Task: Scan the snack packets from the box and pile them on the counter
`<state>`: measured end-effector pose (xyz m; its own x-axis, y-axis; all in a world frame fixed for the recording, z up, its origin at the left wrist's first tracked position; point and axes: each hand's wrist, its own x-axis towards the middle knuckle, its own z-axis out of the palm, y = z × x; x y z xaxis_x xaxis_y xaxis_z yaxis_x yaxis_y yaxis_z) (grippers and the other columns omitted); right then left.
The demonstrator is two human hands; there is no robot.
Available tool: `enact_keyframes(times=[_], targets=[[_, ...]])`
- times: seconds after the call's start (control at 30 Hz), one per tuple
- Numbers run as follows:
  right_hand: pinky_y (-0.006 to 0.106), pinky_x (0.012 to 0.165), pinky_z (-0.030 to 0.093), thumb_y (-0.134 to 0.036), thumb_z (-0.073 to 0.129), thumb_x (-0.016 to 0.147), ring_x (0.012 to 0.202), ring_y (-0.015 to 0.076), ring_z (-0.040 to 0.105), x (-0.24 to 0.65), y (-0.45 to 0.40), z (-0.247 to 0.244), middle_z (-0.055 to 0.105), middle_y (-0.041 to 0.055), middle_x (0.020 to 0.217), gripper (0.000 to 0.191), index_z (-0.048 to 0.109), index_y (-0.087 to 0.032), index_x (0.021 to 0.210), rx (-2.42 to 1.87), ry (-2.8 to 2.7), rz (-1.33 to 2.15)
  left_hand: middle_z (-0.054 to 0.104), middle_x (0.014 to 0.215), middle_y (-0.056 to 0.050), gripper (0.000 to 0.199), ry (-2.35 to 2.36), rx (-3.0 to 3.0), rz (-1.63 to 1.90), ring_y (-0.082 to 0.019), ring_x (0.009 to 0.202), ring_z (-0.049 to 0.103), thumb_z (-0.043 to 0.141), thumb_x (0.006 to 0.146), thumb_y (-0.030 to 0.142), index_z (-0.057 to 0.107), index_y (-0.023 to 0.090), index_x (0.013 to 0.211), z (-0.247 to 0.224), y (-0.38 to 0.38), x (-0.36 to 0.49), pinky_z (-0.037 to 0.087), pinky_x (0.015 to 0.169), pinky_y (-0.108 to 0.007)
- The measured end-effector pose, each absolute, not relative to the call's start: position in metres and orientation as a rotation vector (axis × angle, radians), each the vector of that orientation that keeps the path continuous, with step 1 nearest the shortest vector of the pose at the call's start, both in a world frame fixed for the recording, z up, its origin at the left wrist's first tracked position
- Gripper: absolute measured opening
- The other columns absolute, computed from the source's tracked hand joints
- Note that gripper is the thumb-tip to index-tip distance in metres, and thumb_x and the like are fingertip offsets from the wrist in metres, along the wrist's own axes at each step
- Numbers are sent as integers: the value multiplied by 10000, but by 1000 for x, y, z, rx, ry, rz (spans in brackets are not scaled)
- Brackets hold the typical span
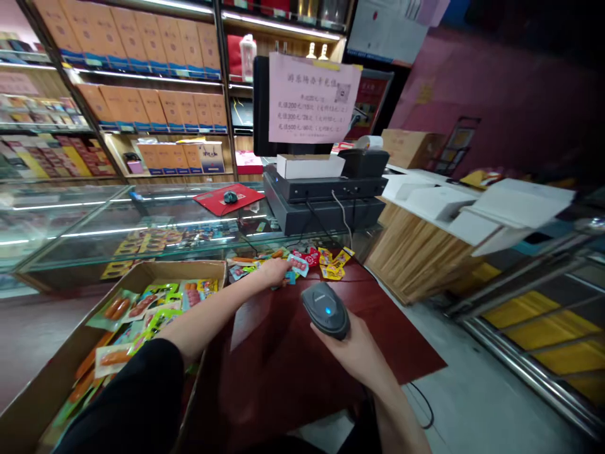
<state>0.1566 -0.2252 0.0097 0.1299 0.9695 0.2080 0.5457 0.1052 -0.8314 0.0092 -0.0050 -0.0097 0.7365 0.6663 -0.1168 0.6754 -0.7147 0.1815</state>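
Note:
My right hand (350, 343) is wrapped round a dark grey barcode scanner (325, 309) with a blue light lit on its top. At the far side of the dark red table my left hand (275, 273) is closed on a small sausage packet (299, 265), its fingertips at the near edge. Beside it lie a red packet (309, 256) and several yellow packets (334, 263). More packed snacks lie just behind my left wrist. Under my left forearm, an open cardboard box (215, 270) holds many wrapped sausages (117, 308).
Behind the dark red table (378, 321) stands a glass counter (189, 214) with a red mat (229, 198) and a mouse (230, 197). A cash drawer (326, 211) and a monitor (261, 107) with a paper sign stand there. Metal railings (534, 372) and white boxes (432, 195) are on the right.

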Motion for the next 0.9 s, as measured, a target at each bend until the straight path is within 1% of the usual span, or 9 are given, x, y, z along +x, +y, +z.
enact_keyframes(times=[0.07, 0.13, 0.2, 0.3, 0.4, 0.47, 0.57, 0.8, 0.9], targets=[[351, 812, 554, -350, 693, 810, 921, 265, 715, 148, -222, 11, 759, 84, 1023, 319, 674, -182, 1081, -1544, -1572, 631, 719, 988, -114, 445, 1145, 2623, -21, -292, 944, 680, 758, 678, 254, 655, 184, 1106, 0, -8, -15, 516, 799, -341], [348, 804, 554, -347, 697, 804, 918, 266, 715, 139, -218, 12, 763, 78, 1009, 311, 678, -187, 1070, -1528, -1612, 656, 720, 943, -76, 380, 1215, 2539, 50, -253, 915, 686, 748, 698, 289, 659, 193, 1055, 8, -14, -44, 517, 774, -297], [348, 808, 553, -338, 694, 805, 925, 266, 715, 128, -214, 14, 764, 70, 1007, 296, 682, -196, 1064, -1494, -1654, 699, 711, 919, -60, 328, 1277, 2327, 247, -225, 887, 687, 735, 719, 310, 637, 180, 1004, 15, -25, -76, 526, 746, -280], [343, 826, 549, -322, 683, 813, 960, 261, 707, 109, -211, 18, 759, 58, 1040, 288, 678, -214, 1080, -1409, -1716, 774, 698, 899, -49, 349, 1175, 1696, 668, -201, 837, 689, 761, 707, 329, 574, 162, 950, 21, -52, -122, 563, 715, -311], [330, 826, 547, -297, 686, 810, 968, 249, 704, 87, -210, 22, 752, 46, 1066, 318, 655, -228, 1119, -1328, -1769, 835, 694, 901, -38, 448, 1011, 1263, 874, -178, 814, 692, 828, 638, 357, 562, 155, 935, 23, -82, -156, 591, 740, -350], [324, 838, 542, -274, 689, 804, 969, 244, 702, 74, -209, 24, 747, 41, 1077, 334, 645, -233, 1133, -1284, -1815, 873, 692, 858, -26, 464, 1002, 1159, 940, -160, 775, 692, 864, 589, 364, 558, 146, 860, 22, -97, -172, 598, 741, -343], [323, 870, 528, -244, 686, 797, 989, 239, 693, 58, -206, 24, 739, 37, 1099, 355, 636, -236, 1148, -1257, -1872, 903, 672, 756, 8, 477, 1030, 1099, 1016, -140, 703, 682, 888, 549, 352, 510, 149, 758, 21, -108, -189, 603, 690, -316], [304, 789, 538, -283, 685, 805, 908, 234, 708, 45, -200, 24, 755, 45, 1015, 279, 644, -216, 1072, -1298, -1859, 886, 659, 701, 23, 467, 1045, 1119, 991, -146, 688, 684, 882, 546, 320, 490, 160, 744, 23, -110, -202, 605, 661, -315], [301, 788, 535, -279, 689, 800, 899, 231, 709, 43, -200, 25, 757, 44, 1005, 277, 645, -210, 1065, -1279, -1856, 889, 637, 679, 36, 441, 1043, 1156, 976, -125, 651, 664, 864, 572, 296, 481, 163, 744, 23, -111, -199, 600, 634, -290]])
